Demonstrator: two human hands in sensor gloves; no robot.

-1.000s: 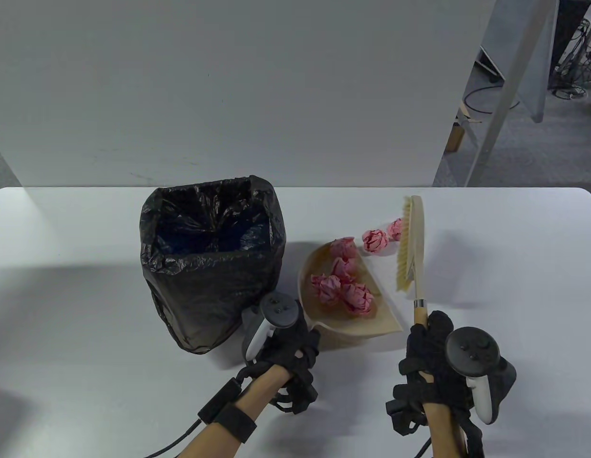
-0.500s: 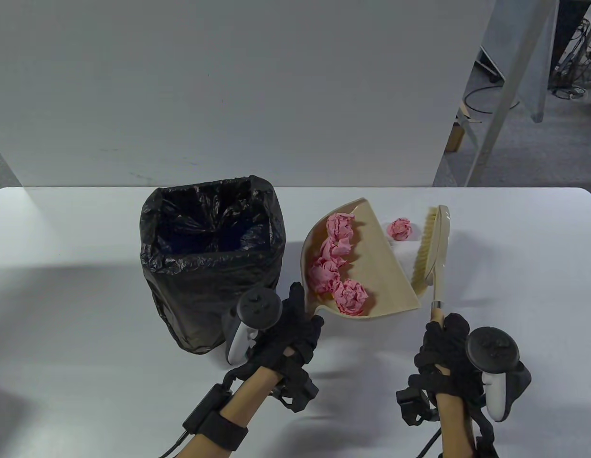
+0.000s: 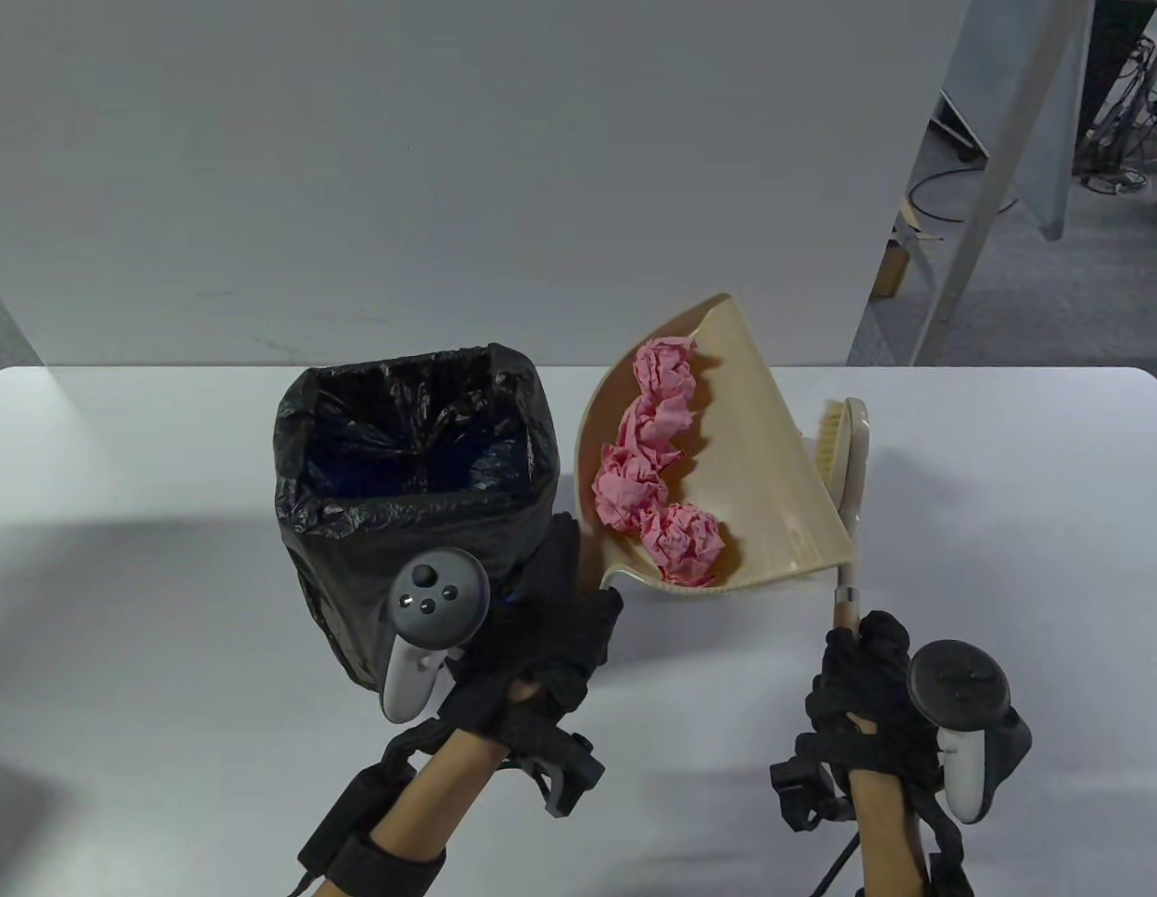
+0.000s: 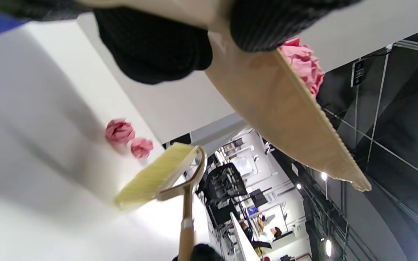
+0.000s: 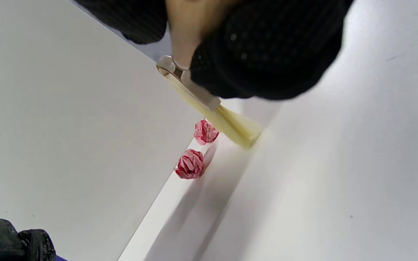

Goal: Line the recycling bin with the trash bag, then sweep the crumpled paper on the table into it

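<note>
While both hands grasp tools | right hand (image 3: 864,696) clenched on brush (image 3: 845,476) handle, brush pointing to far edge | left hand (image 3: 532,654) grips dustpan (image 3: 756,467) handle, pan raised off desk (image 3: 167,579), tilted, beside lined bin (image 3: 410,523) | paper balls (image 3: 658,467) inside; two (image 5: 191,164) near far edge.

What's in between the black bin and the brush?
In the table view, the lifted dustpan with pink paper balls sits between the bag-lined bin and the brush. The left hand holds it up.
</note>
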